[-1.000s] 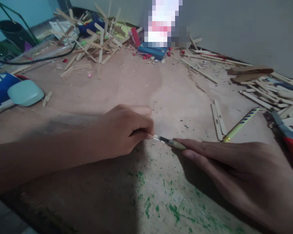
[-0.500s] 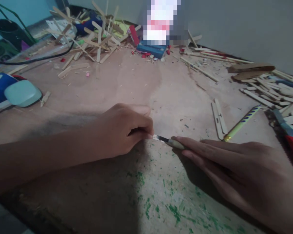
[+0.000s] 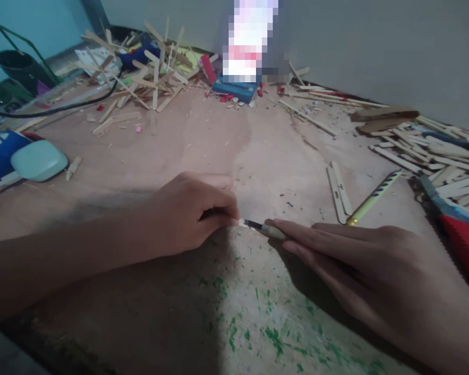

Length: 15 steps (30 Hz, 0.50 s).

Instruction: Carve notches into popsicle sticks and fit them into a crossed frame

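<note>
At the middle of the table, my left hand (image 3: 195, 211) is closed in a pinch on a small pale wooden piece (image 3: 241, 223), most of it hidden by the fingers. My right hand (image 3: 379, 271) grips a craft knife (image 3: 273, 230) by its light handle, fingers stretched along it. The knife's dark blade points left and lies against the pale piece, close to my left fingertips. Beyond my right hand, two craft sticks (image 3: 338, 195) with small dark marks lie side by side, touching or nearly touching a yellow pencil (image 3: 375, 197) with dark stripes.
Craft sticks (image 3: 453, 161) are heaped at the right, near a red and blue object (image 3: 461, 239) with a toothed edge. A star-like stick structure (image 3: 156, 78) stands at back left. A bright pixelated object rests on a blue stand (image 3: 234, 89). A pale-green rounded case (image 3: 39, 160) sits left.
The whole view has shifted a little, so things appear slightly further left and mostly lower. Both hands keep the same grip, with the blade still at the pale piece.
</note>
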### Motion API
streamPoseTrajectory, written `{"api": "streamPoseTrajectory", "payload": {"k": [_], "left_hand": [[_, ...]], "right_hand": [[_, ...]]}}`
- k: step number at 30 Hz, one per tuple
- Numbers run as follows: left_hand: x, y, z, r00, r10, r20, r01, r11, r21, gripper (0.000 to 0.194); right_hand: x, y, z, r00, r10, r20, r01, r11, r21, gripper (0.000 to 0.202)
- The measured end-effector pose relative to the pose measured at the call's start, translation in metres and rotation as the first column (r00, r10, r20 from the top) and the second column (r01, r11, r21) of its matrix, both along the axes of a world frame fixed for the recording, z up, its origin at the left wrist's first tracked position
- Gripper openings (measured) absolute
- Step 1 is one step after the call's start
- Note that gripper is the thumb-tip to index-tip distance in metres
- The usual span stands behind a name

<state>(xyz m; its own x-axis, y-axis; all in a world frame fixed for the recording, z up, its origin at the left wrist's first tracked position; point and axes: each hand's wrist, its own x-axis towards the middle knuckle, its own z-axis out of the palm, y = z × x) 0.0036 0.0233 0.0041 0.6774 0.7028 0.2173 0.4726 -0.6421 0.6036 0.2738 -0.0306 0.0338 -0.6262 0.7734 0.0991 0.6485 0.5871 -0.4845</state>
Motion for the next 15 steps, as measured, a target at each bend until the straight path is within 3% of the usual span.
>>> {"api": "streamPoseTrajectory", "payload": {"k": [5,15], "left_hand": [[0.0007,0.0001,0.0026,1.000,0.019,-0.016,-0.019,1.000,-0.011,0.015],[0.0013,-0.0015,0.0048,1.000,0.021,-0.004,-0.021,1.000,0.003,0.012]], "right_hand": [[0.0046,0.0029,0.0003,1.000,0.008,0.029,-0.008,1.000,0.023,0.032],[-0.0001,-0.0003,-0.0036,0.997,-0.070,-0.026,0.068,0.996,-0.053,0.025]]}}
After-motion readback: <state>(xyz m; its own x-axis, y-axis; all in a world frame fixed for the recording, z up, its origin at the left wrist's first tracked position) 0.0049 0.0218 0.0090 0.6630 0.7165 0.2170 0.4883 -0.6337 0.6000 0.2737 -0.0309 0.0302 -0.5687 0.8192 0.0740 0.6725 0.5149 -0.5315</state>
